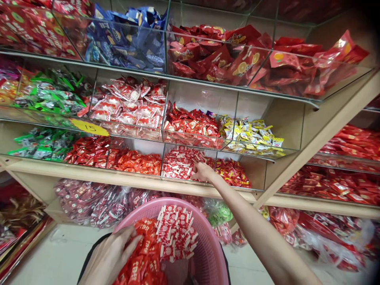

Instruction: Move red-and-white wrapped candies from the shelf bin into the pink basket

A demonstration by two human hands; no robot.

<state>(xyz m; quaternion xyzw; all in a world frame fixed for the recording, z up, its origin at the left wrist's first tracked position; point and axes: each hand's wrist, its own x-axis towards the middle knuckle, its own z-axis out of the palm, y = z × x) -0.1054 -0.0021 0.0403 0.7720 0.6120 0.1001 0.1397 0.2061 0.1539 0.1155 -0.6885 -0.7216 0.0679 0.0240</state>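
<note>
My right hand (203, 172) reaches into a lower clear bin of small red-and-white wrapped candies (178, 162). Its fingers are curled down at the candies, and whatever they may hold is hidden. Below, a pink plastic basket (211, 241) holds a pile of orange-red candy packets (142, 265) beside a heap of the same red-and-white candies (175, 229). My left hand (117, 247) lies over the left side of the basket, its fingers apart and resting against the orange-red packets.
Clear-fronted shelves hold blue packets (127, 39), large red packets (219, 59), green-trimmed candies (53, 95) and yellow-white candies (252, 134). A yellow tag (90, 127) reads 15. Plastic bags of candy (86, 202) sit under the wooden shelf edge (136, 183).
</note>
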